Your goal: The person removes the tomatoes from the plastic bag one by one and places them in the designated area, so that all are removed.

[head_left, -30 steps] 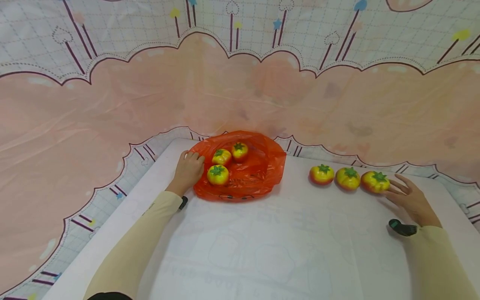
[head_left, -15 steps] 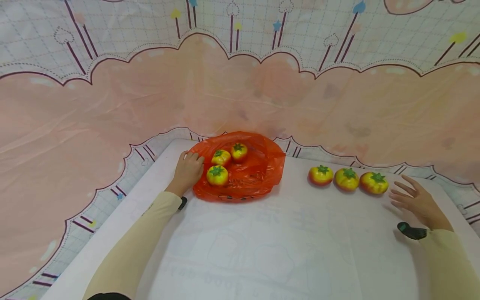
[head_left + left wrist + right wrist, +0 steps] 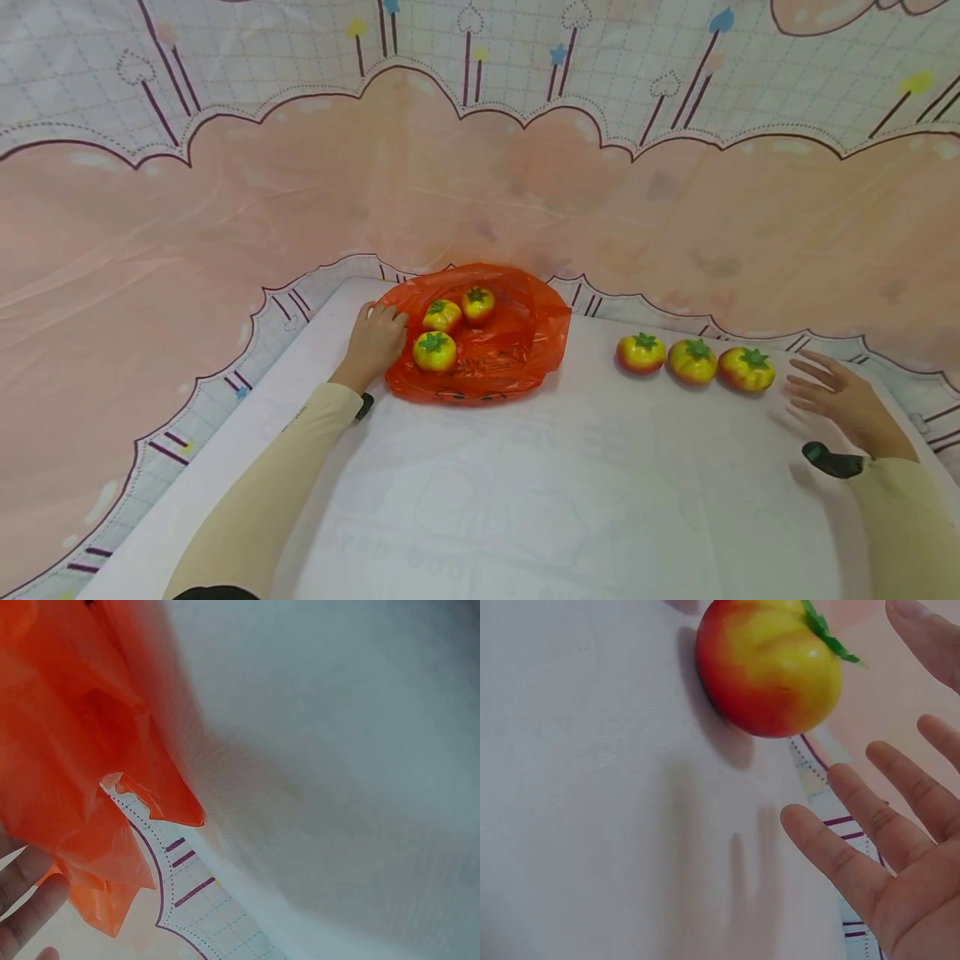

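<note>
At the left edge of a red plastic bag (image 3: 510, 333), my left hand (image 3: 377, 340) grips the rim with curled fingers. Three yellow-red tomatoes with green tops, one of them the front tomato (image 3: 435, 352), lie on the bag. In the left wrist view, fingers (image 3: 34, 900) meet the crumpled orange-red bag (image 3: 75, 750); the thumb's hold is not clear. My right hand (image 3: 851, 400) is spread just right of the rightmost tomato (image 3: 746, 369), holding nothing. The right wrist view shows a tomato (image 3: 772, 667) apart from the right hand (image 3: 900, 847).
Two more tomatoes, a left one (image 3: 641, 353) and a middle one (image 3: 692, 362), sit in a row with the rightmost one on the white table (image 3: 525, 483). Behind the table hangs a patterned pink cloth (image 3: 487, 192), its scalloped border along the table's back and left edges.
My right hand has drawn away to the right from the rightmost tomato, leaving a gap between them. The left hand and the bag stay where they were.
</note>
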`<action>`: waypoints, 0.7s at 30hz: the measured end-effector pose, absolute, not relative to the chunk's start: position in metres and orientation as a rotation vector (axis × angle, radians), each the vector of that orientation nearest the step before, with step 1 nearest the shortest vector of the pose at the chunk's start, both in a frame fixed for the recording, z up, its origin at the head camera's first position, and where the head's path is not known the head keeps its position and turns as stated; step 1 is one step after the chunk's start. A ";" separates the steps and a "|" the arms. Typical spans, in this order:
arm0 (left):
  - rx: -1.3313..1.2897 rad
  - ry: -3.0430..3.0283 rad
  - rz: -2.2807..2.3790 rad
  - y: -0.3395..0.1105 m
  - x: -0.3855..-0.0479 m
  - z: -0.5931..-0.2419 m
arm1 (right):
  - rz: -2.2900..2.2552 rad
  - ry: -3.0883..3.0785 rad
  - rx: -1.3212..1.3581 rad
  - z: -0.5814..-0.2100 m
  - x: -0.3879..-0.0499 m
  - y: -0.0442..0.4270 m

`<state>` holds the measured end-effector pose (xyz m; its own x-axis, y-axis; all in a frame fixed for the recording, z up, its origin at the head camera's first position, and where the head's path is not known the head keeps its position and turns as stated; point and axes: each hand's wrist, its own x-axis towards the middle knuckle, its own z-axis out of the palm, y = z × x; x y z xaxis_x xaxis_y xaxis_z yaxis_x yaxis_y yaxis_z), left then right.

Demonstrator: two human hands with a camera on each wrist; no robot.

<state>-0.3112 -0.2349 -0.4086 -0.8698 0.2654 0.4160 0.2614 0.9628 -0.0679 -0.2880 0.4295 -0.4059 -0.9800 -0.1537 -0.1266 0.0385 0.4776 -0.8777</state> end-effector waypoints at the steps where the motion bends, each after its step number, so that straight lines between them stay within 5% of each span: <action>1: -0.375 -2.683 0.015 -0.235 -0.311 -0.409 | -1.458 2.580 -0.110 -0.405 -0.288 0.430; 9: -0.366 -2.698 0.016 -0.234 -0.310 -0.407 | -1.925 2.254 -0.448 -0.392 -0.291 0.434; 21: -0.364 -2.706 0.008 -0.235 -0.311 -0.408 | -1.313 2.737 -0.268 -0.357 -0.303 0.416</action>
<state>-0.3113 -0.2345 -0.4079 -0.8825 0.2542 0.3957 0.2520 0.9660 -0.0586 -0.3027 0.4156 -0.3572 -0.9801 -0.1983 -0.0089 -0.1172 0.6143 -0.7804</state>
